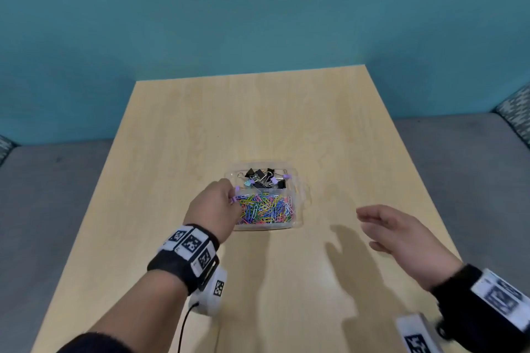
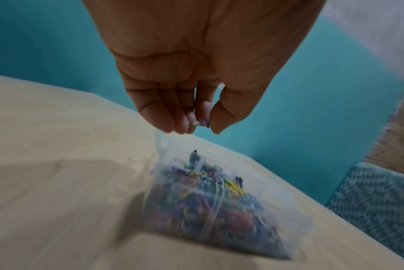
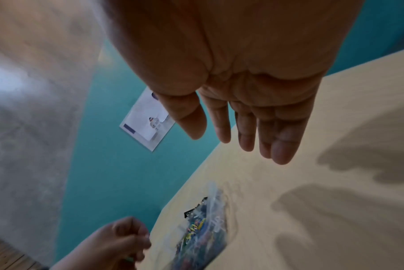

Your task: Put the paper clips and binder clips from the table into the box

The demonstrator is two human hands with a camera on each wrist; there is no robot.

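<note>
over the clear box [image 1: 301, 195], left hand [image 1: 213, 205] pinches a small purple binder clip [image 2: 202, 123]; right hand [image 1: 401, 233] relaxed, fingers straight.

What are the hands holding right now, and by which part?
The left hand pinches small purple clips at its fingertips, over the box; which part is unclear. The right hand holds nothing.

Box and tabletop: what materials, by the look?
Box: looks like clear, glossy plastic; the coloured paper clips and binder clips show through its walls. Tabletop: pale wood grain, smooth with soft glare, probably laminate rather than solid wood.
</note>
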